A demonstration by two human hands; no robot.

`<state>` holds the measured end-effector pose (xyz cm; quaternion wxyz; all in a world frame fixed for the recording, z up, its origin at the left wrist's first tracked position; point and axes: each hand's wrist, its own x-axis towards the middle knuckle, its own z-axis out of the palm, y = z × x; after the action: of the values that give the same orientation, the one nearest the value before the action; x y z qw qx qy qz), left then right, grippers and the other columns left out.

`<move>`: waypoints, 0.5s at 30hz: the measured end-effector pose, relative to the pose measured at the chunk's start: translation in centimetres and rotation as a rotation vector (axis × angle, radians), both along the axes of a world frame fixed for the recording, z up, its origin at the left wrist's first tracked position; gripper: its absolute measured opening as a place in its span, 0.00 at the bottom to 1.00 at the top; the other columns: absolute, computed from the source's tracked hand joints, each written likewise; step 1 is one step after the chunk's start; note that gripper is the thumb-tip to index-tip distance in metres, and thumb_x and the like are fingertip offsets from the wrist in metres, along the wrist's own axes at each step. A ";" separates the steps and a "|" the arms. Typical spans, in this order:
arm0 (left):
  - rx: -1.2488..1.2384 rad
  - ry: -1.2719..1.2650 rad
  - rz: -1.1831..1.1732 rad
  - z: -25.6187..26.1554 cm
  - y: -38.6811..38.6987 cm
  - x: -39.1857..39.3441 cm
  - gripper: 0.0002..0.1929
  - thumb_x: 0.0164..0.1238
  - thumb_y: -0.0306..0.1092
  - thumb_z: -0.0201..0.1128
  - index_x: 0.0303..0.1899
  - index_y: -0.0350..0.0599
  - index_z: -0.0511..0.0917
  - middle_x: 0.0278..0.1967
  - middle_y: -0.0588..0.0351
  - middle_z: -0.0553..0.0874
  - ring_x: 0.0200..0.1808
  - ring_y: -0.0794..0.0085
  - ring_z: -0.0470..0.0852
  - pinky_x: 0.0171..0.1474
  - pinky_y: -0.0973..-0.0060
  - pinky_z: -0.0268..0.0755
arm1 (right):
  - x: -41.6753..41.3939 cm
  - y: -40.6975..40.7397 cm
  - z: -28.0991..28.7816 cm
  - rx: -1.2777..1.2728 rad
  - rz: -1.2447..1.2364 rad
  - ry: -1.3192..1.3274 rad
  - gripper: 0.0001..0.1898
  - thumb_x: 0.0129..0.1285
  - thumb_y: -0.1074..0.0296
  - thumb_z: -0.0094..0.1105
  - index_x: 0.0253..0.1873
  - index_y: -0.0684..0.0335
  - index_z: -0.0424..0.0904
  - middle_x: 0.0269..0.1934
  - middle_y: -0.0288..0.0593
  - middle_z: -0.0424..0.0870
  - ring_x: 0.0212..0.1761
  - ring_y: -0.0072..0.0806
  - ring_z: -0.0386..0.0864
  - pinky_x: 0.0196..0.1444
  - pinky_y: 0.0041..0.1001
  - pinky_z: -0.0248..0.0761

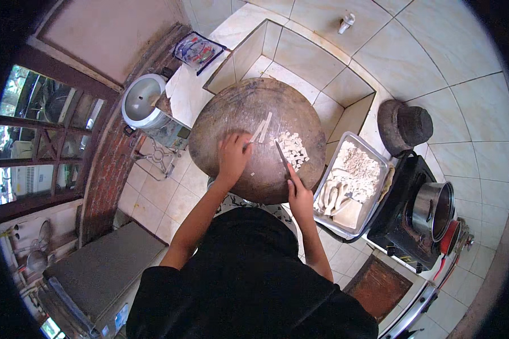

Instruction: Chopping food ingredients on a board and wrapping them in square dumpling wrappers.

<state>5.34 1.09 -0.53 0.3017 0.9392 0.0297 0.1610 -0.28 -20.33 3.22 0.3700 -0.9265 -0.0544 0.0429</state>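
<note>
A round wooden chopping board (220, 106) lies before me. My right hand (300, 195) grips a knife (282, 156) by its handle, the blade pointing up and left across the board. Beside the blade is a heap of small white diced pieces (295, 148). My left hand (234, 159) rests on the board with its fingertips at the lower ends of a few thin white strips (263, 129); whether it pinches them is hidden. One small loose piece (252, 174) lies below that hand.
Right of the board stands a metal tray (351, 137) with chopped pale bits, longer pieces and a flat slab. Beyond it are a stove (379, 231) with a steel pot (426, 212) and a stone mortar (392, 135). A tiled basin (309, 46) lies behind, a lidded cooker (142, 101) at left.
</note>
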 end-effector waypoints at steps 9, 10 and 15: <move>-0.054 0.194 -0.021 2.3 1.1 -4.5 0.12 0.53 0.34 0.65 0.41 0.50 0.79 0.35 0.58 0.78 0.44 0.61 0.77 0.47 0.62 0.63 | -0.1 -0.1 -0.5 0.066 0.030 -0.107 0.24 0.67 0.66 0.50 0.66 0.36 0.65 0.31 0.59 0.80 0.29 0.54 0.80 0.30 0.42 0.73; -0.064 0.128 0.001 2.4 0.7 -4.2 0.12 0.53 0.34 0.66 0.41 0.50 0.79 0.35 0.58 0.78 0.44 0.61 0.77 0.47 0.63 0.63 | -0.1 -0.2 -0.4 0.062 0.044 -0.055 0.24 0.67 0.66 0.51 0.66 0.36 0.65 0.29 0.59 0.80 0.27 0.53 0.80 0.29 0.41 0.73; -0.078 0.015 -0.030 0.1 -0.5 -1.8 0.10 0.53 0.35 0.66 0.38 0.49 0.80 0.35 0.57 0.78 0.42 0.60 0.76 0.45 0.64 0.64 | 0.1 0.4 0.2 0.074 0.071 -0.080 0.24 0.67 0.65 0.50 0.67 0.35 0.64 0.26 0.58 0.79 0.25 0.51 0.79 0.27 0.41 0.71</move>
<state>3.51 0.60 -0.47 0.3404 0.9282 0.0239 0.1482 -0.17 -19.88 3.38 0.3995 -0.9107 -0.1036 0.0168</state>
